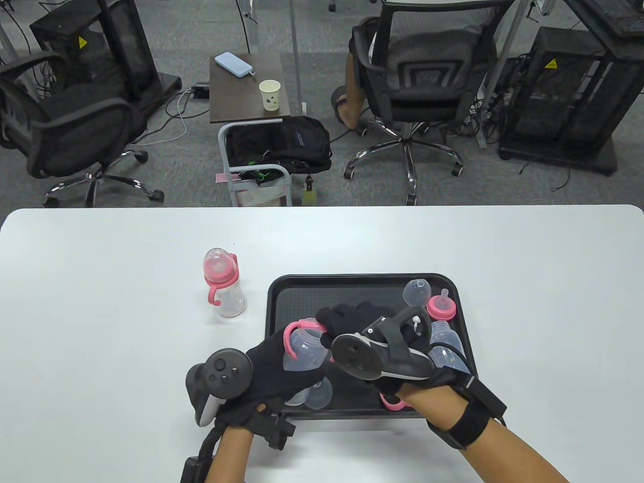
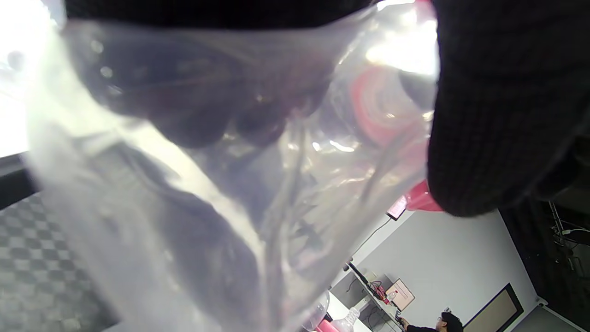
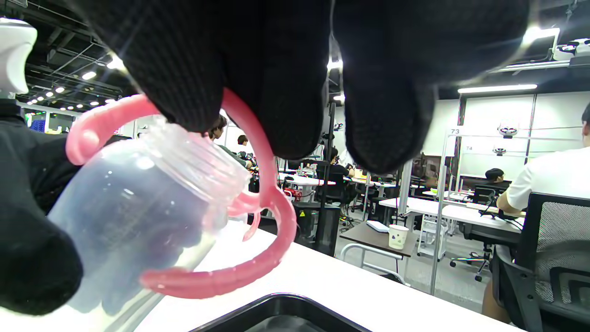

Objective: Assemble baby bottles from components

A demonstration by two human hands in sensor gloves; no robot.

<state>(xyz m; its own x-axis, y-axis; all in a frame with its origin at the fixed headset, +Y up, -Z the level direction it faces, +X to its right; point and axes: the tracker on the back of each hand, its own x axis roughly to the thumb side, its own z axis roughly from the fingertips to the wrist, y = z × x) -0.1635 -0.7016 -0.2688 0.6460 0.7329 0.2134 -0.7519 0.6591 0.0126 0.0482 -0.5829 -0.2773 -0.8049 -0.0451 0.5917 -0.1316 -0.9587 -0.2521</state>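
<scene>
1. The left hand (image 1: 282, 370) is wrapping its grip around a clear bottle body (image 1: 303, 351), steadying it above the tray (image 1: 275, 302) on the table (image 1: 100, 302).
2. The right hand (image 1: 352, 322) is pinching the pink handle ring (image 3: 258, 203) at the bottle's neck, seemingly seating it.
3. A finished bottle (image 1: 224, 289) is standing apart, left of the tray.

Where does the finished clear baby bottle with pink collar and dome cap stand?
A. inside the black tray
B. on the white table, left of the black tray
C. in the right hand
B: the capped clear baby bottle stands upright on the white table, left of the black tray.
</scene>
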